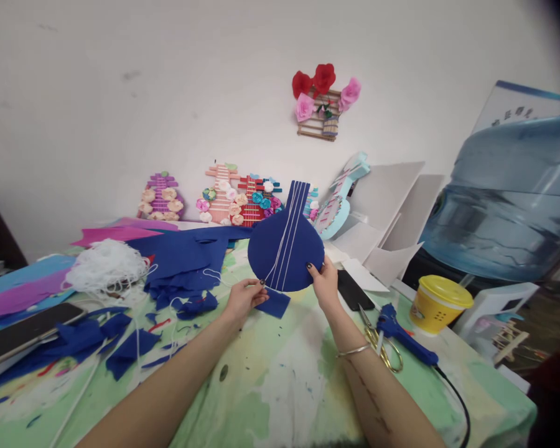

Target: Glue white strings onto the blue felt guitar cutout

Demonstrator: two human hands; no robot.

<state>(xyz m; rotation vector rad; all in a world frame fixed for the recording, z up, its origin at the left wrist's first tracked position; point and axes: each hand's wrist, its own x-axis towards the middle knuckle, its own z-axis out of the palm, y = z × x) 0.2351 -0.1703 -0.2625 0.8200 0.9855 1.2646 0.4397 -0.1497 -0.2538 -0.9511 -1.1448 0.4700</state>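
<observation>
A round dark blue piece (pixel 261 246) with a straight neck is held up above the table, its neck pointing up. Several white strings (pixel 290 239) run down its front from the neck. My right hand (pixel 325 280) grips its lower right edge, thumb on the front. At its lower left edge, my left hand (pixel 246 298) pinches the end of a white string between thumb and fingers. A small blue rectangle (pixel 276 303) lies on the table just below the round piece.
Blue felt sheets and scraps (pixel 182 261), a white yarn pile (pixel 103 267) and a phone (pixel 28 333) lie left. On the right are scissors (pixel 387 351), a blue glue gun (pixel 406 339), a black phone (pixel 354 289) and a yellow tub (pixel 438 305). Decorated instruments (pixel 252 199) line the wall.
</observation>
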